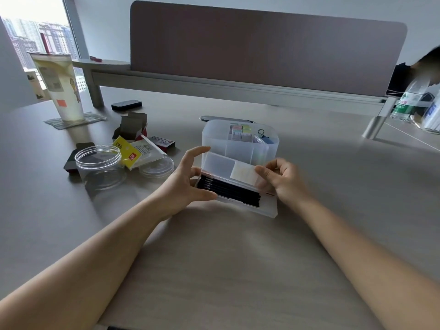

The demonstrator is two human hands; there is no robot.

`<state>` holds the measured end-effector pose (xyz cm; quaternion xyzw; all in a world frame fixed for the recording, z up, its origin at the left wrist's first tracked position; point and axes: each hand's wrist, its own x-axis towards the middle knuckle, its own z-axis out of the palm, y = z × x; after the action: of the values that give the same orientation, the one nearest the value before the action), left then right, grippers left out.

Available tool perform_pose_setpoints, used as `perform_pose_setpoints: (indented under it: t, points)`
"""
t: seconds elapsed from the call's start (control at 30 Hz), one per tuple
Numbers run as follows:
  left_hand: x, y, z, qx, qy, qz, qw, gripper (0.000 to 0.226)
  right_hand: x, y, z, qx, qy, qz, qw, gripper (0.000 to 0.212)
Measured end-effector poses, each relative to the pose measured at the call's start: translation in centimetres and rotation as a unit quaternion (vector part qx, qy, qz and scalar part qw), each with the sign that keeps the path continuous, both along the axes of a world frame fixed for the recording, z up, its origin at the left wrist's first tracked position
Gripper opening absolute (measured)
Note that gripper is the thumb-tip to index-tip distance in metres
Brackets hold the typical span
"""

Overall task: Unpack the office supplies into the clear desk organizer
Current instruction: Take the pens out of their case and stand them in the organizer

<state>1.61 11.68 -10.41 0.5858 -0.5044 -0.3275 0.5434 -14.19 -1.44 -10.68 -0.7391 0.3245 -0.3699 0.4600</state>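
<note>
Nearest me, a frosted pen case of black pens lies open; my left hand pinches its left end, my right hand grips its lid. The clear organizer stands just behind on the surface.

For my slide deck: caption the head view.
Both hands, left and right, open a translucent plastic case of black pens before the clear desk organizer.
</note>
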Motion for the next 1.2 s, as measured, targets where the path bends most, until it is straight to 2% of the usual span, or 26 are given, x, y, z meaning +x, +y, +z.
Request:
perform_pose_setpoints:
  t: [0.17,0.23,0.3,0.4,0.47,0.53,0.7,0.93,1.2]
  points:
    - [-0.2,0.1,-0.1,0.001,-0.031,-0.008,0.999,0.073,0.2,-0.1,0.0,0.024,0.019,-0.030,0.999,0.027]
    - [-0.2,0.1,-0.1,0.000,-0.038,-0.001,0.999,0.069,0.1,0.1,-0.1,-0.005,0.038,-0.040,0.998,0.024]
    - [-0.2,0.1,-0.1,-0.005,-0.037,0.005,0.999,0.068,-0.1,0.4,-0.1,-0.070,0.060,-0.061,0.994,0.020]
    - [-0.2,0.0,-0.1,-0.010,-0.036,0.015,0.999,0.068,-0.8,1.1,0.1,-0.209,0.068,-0.081,0.972,0.035]
    - [-0.2,0.0,-0.1,-0.010,-0.037,0.018,0.999,0.069,-1.2,1.7,0.4,-0.293,0.069,-0.066,0.951,0.034]
    - [-0.2,-0.1,0.0,-0.008,-0.040,0.021,0.999,0.070,-1.2,2.2,0.5,-0.336,0.091,-0.029,0.937,0.034]
    - [-0.3,-0.1,0.0,-0.007,-0.044,0.023,0.999,0.072,-0.4,3.1,0.3,-0.288,0.165,0.091,0.939,0.036]
    - [-0.1,-0.2,-0.1,-0.014,-0.040,0.022,0.999,0.071,-0.2,3.1,0.3,-0.277,0.171,0.086,0.942,0.033]
    - [0.4,-0.1,-0.1,-0.015,0.029,-0.020,0.999,0.064,-0.2,3.0,0.3,-0.257,0.172,0.083,0.947,0.027]
